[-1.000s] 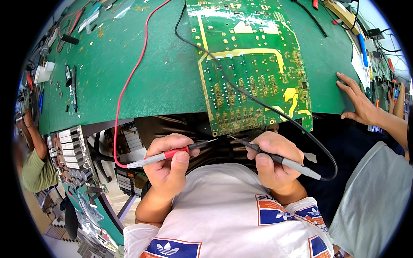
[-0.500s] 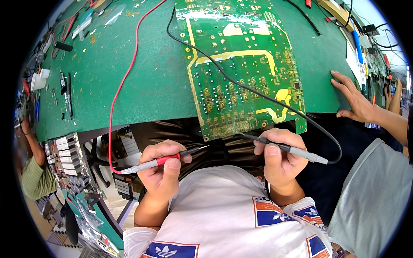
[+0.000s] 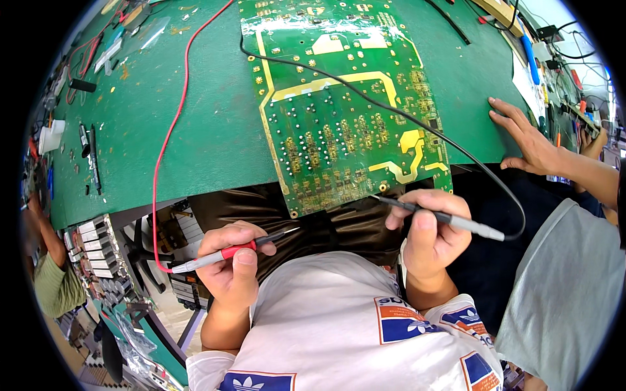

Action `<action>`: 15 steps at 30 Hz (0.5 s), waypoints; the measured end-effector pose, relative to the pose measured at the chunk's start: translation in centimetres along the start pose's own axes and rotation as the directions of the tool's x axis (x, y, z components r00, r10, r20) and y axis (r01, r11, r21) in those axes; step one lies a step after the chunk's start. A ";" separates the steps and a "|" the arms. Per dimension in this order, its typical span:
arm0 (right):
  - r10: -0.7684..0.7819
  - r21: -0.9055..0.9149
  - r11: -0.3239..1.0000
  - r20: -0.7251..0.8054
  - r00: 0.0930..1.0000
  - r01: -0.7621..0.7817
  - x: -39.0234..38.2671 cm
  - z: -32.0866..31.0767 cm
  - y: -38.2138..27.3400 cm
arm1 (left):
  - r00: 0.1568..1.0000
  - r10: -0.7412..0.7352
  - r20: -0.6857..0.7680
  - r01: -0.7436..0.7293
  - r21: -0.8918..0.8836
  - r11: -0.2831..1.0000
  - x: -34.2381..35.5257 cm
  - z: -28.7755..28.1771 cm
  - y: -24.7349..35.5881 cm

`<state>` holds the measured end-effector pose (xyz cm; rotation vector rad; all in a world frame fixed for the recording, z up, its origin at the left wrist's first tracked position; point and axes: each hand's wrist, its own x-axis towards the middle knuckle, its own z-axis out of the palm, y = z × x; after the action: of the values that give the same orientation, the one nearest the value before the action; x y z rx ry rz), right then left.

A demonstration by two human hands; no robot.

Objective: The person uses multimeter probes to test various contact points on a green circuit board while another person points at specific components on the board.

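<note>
A large green circuit board [image 3: 339, 140] lies on the green tabletop, its near end jutting past the table edge toward me. My left hand [image 3: 231, 264] pinches a red and grey test probe [image 3: 215, 255], its metal tip in the air left of the board's near corner. Between thumb and fingers of my right hand [image 3: 433, 238] is a black and grey test probe [image 3: 456, 221]. Its tip is at the board's near edge; whether it touches I cannot tell. The black lead [image 3: 385, 104] of that probe crosses over the board.
A red lead [image 3: 176, 117] runs over the green table [image 3: 215, 98]. Black pens [image 3: 91, 153] and a white cup [image 3: 51, 137] stand at the left. Another person's hand [image 3: 528, 140] rests on the table at the right. Below left is a rack of components [image 3: 101, 247].
The board and table have shifted slightly left in the picture. My left hand with the red probe has moved left and a little down, farther from my right hand. Both probes stay held.
</note>
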<state>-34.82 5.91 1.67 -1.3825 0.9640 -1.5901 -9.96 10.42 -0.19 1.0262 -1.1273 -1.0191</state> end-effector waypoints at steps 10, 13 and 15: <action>0.113 -0.025 0.993 0.045 0.993 -0.112 0.1 -0.1 -0.2 | 1.000 0.002 0.011 -0.002 -0.016 1.000 0.1 0.1 0.0; 0.043 -0.080 0.996 0.096 0.994 -0.035 0.3 0.6 -0.3 | 1.000 -0.007 0.005 0.007 -0.002 1.000 0.1 0.2 0.1; 0.020 -0.147 0.989 0.185 0.983 0.007 0.6 0.6 -0.3 | 1.000 -0.016 -0.001 0.016 0.008 1.000 0.0 0.2 0.2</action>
<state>-34.28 5.47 2.24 -1.5969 0.9874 -1.3786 -10.19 10.42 0.00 1.0441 -1.1245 -1.0275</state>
